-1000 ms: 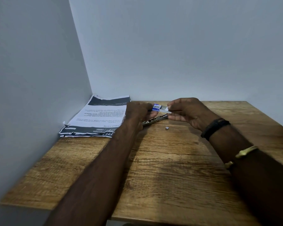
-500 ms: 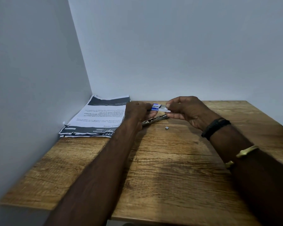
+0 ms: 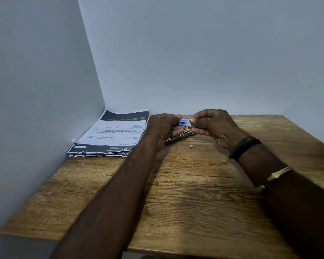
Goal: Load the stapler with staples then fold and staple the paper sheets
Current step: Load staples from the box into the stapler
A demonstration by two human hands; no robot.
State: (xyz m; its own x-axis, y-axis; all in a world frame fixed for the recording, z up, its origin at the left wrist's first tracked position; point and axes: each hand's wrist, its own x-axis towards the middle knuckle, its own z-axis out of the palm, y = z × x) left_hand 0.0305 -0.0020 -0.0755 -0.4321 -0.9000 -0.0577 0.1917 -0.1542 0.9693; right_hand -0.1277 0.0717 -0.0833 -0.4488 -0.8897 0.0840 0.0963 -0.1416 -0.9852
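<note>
Wooden table (image 3: 176, 212); a small metal piece (image 3: 191, 146) lies loose near the stapler (image 3: 180, 136), which rests just below the hands, ready for loading; left hand (image 3: 163, 126) and right hand (image 3: 213, 126) both pinch the staple box (image 3: 183, 122), presumably to open it; paper sheets (image 3: 112, 135) wait unfolded in the far-left corner.

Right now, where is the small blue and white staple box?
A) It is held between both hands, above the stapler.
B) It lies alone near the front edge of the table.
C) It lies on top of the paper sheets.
A: the left hand and the right hand both pinch the staple box, above the stapler on the table; the paper sheets lie apart at the left.
</note>
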